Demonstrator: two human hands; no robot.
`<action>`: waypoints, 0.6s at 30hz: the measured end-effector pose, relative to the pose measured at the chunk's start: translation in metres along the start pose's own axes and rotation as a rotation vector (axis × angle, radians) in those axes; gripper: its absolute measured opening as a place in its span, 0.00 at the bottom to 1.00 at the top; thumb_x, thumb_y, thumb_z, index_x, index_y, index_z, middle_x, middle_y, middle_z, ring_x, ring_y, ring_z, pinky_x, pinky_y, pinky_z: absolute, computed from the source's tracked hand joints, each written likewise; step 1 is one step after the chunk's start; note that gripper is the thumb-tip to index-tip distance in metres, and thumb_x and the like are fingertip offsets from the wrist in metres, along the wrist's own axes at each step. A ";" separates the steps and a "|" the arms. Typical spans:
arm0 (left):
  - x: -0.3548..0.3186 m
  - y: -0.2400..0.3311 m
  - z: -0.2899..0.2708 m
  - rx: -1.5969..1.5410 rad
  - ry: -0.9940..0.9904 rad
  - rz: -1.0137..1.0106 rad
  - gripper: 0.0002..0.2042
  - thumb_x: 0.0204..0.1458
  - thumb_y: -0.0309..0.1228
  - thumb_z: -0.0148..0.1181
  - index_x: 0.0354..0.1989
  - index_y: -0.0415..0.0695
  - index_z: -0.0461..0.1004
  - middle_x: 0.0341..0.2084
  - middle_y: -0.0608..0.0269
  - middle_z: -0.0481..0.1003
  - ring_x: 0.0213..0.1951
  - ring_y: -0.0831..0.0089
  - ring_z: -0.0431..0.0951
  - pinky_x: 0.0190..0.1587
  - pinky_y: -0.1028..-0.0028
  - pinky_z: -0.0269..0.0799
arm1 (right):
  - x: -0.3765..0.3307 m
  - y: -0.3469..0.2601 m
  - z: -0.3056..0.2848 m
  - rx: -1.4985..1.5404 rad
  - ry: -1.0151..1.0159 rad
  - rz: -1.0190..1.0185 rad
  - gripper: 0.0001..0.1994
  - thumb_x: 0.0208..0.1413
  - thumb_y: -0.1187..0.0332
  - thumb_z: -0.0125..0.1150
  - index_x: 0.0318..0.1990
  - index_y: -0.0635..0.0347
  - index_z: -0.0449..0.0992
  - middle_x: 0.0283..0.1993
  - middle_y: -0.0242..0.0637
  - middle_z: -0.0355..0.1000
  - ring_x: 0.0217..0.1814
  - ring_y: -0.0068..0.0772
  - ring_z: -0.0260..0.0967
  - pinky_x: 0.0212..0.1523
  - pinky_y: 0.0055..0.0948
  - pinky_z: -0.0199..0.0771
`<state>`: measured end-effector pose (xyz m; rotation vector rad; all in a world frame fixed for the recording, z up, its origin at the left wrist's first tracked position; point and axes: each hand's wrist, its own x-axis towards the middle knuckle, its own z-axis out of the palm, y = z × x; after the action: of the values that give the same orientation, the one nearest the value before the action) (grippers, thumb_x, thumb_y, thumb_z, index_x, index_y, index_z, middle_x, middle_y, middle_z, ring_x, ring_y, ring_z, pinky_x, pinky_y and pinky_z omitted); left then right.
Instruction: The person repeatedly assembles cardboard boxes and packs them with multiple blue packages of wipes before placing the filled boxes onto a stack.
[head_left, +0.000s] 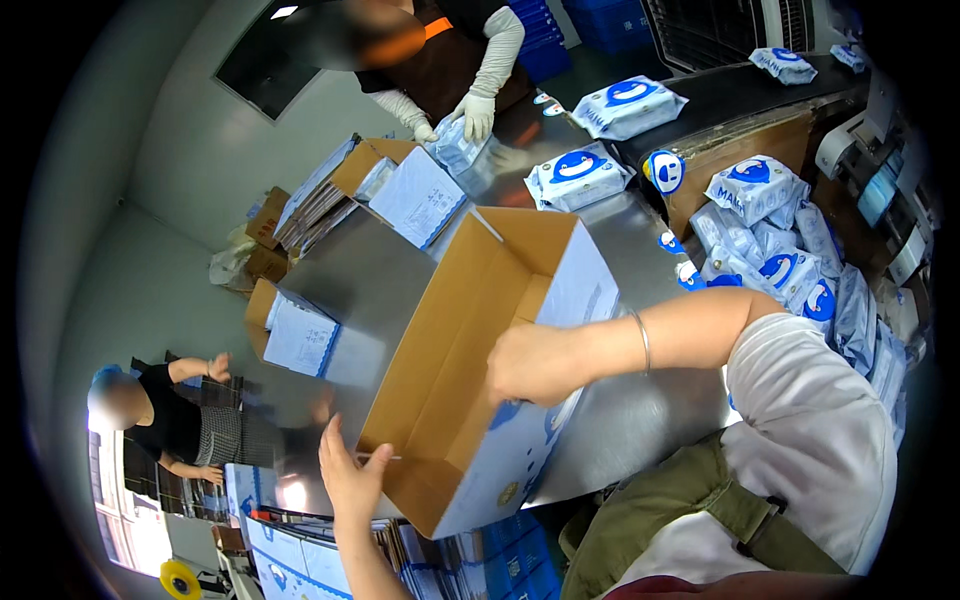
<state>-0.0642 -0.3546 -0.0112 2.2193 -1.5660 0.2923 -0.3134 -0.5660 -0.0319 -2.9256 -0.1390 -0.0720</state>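
Observation:
An open cardboard box (470, 330), brown inside and white and blue outside, lies tilted on the steel table (640, 240). My right hand (530, 362) grips its right wall near the top edge, a bangle on the wrist. My left hand (350, 480) is at the box's near left corner, fingers spread and touching a flap. The box's inside looks empty.
White and blue soft packs lie on the table (578, 175), on a black conveyor (627, 105) and in a heap (790, 260) at right. A gloved person (478, 110) across the table holds a pack. Other open boxes (400, 185) and flat box stacks (300, 560) stand left. Another person (170, 420) sits at left.

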 end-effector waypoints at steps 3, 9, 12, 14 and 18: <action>-0.011 -0.063 0.027 -0.166 -0.212 -0.500 0.15 0.45 0.25 0.63 0.42 0.32 0.74 0.33 0.45 0.78 0.37 0.54 0.78 0.42 0.63 0.71 | -0.008 0.000 0.042 -0.134 0.247 -0.104 0.10 0.45 0.71 0.55 0.37 0.50 0.77 0.39 0.33 0.75 0.46 0.35 0.72 0.47 0.37 0.71; 0.010 -0.064 0.021 0.311 -0.368 -0.465 0.08 0.40 0.27 0.65 0.25 0.32 0.79 0.24 0.42 0.77 0.30 0.51 0.80 0.37 0.62 0.74 | -0.046 0.001 0.158 -0.202 0.624 0.088 0.26 0.47 0.66 0.56 0.59 0.46 0.68 0.64 0.36 0.61 0.65 0.39 0.58 0.66 0.47 0.52; 0.020 -0.064 0.035 0.370 -0.323 -0.377 0.09 0.36 0.27 0.67 0.24 0.32 0.79 0.23 0.43 0.77 0.29 0.50 0.79 0.37 0.61 0.74 | -0.025 -0.010 0.202 -0.013 0.454 0.288 0.38 0.46 0.57 0.62 0.66 0.49 0.57 0.72 0.45 0.44 0.74 0.48 0.39 0.70 0.56 0.38; 0.020 -0.100 0.050 0.318 -0.196 -0.209 0.09 0.36 0.25 0.66 0.26 0.32 0.78 0.23 0.43 0.77 0.29 0.48 0.78 0.36 0.60 0.74 | 0.000 -0.008 0.201 0.095 0.338 0.369 0.45 0.43 0.54 0.67 0.69 0.53 0.50 0.73 0.51 0.36 0.76 0.55 0.27 0.71 0.56 0.30; 0.013 -0.147 0.046 0.040 -0.186 -0.334 0.12 0.40 0.25 0.63 0.35 0.34 0.77 0.27 0.46 0.78 0.31 0.53 0.79 0.37 0.59 0.73 | 0.049 0.024 0.192 0.068 0.345 0.315 0.50 0.42 0.56 0.68 0.70 0.56 0.43 0.74 0.51 0.34 0.76 0.54 0.25 0.72 0.54 0.30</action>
<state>0.0753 -0.3433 -0.0774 2.5506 -1.2520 0.0189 -0.2546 -0.5440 -0.2215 -2.7752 0.3635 -0.5042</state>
